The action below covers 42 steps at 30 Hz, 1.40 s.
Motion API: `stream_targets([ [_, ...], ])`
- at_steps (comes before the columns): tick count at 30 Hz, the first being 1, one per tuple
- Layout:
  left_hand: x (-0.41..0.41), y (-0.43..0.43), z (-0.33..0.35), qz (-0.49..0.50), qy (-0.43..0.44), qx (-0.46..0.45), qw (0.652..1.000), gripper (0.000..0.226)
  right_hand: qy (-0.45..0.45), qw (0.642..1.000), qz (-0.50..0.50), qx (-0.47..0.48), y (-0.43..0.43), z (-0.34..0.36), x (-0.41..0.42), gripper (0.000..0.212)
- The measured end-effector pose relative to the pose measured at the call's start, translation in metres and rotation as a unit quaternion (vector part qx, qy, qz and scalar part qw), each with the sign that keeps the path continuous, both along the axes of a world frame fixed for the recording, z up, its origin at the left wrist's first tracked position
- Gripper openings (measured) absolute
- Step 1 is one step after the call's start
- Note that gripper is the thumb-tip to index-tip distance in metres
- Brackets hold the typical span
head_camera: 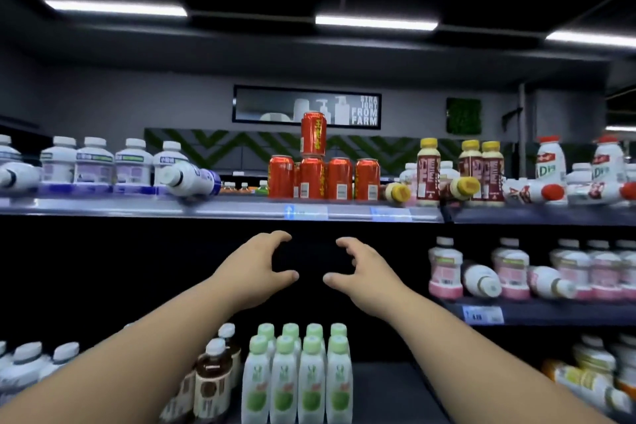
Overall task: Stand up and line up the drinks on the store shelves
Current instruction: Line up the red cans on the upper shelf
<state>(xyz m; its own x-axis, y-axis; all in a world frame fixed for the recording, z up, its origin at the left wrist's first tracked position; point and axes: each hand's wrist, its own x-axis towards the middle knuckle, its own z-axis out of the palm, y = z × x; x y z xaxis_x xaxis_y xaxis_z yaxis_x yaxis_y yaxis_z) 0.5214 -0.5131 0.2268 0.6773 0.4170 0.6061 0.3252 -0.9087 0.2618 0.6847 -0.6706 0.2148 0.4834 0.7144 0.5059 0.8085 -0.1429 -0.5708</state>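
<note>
In the head view, the left hand (256,268) and right hand (364,272) are held out side by side in front of a dark shelf gap. On each, the fingers (278,236) and thumb are bent into a wide C and hold nothing. The drinks that need work lie above the fingertips on the top shelf (206,208). Straight above stands a row of red cans (323,177) with 1 can (313,134) stacked on top. Up and left of the fingers, a white bottle (191,179) lies on its side. Up and right, 2 yellow-capped bottles (463,186) and some red-capped bottles (537,191) have toppled. Level with the right fingers and further right, pink-labelled bottles (481,280) lie down among upright ones. Below the fingers, the green-capped bottles (297,375) already stand in rows. The likely step is a reach for a fallen drink. It would go best to grip 1 bottle round its body, tip it onto its base, and slide it level with its neighbours, keeping clear of the stacked can. A wall sign (364,110) reads "FROM FARM", the red-capped bottles show "AD", and the price tag (481,315) is too blurred to read.
</note>
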Motion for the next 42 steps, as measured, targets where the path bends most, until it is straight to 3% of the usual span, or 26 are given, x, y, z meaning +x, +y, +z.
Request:
stream_targets([
  [10, 0.023, 0.073, 0.094, -0.034, -0.025, 0.067, 0.997, 0.069, -0.041, 0.998, -0.020, 0.033, 0.062, 0.100, 0.006, 0.073],
  [21, 0.067, 0.130, 0.141, -0.085, -0.077, 0.017, 0.993, 0.067, -0.099, 0.990, -0.048, 0.085, 0.114, 0.141, 0.035, 0.070],
  [27, 0.097, 0.144, 0.141, -0.080, -0.127, -0.018, 0.988, 0.087, -0.132, 0.985, -0.048, 0.102, 0.139, 0.158, 0.062, 0.074],
  [32, 0.121, 0.151, 0.149, -0.010, -0.175, -0.018, 0.984, 0.093, -0.173, 0.973, -0.049, 0.146, 0.148, 0.193, 0.080, 0.075],
  [39, 0.145, 0.165, 0.147, 0.025, -0.154, -0.060, 0.986, 0.107, -0.123, 0.980, -0.032, 0.154, 0.171, 0.228, 0.099, 0.085],
  [42, 0.150, 0.172, 0.143, 0.035, -0.141, -0.078, 0.986, 0.096, -0.082, 0.987, -0.011, 0.141, 0.185, 0.235, 0.104, 0.090],
])
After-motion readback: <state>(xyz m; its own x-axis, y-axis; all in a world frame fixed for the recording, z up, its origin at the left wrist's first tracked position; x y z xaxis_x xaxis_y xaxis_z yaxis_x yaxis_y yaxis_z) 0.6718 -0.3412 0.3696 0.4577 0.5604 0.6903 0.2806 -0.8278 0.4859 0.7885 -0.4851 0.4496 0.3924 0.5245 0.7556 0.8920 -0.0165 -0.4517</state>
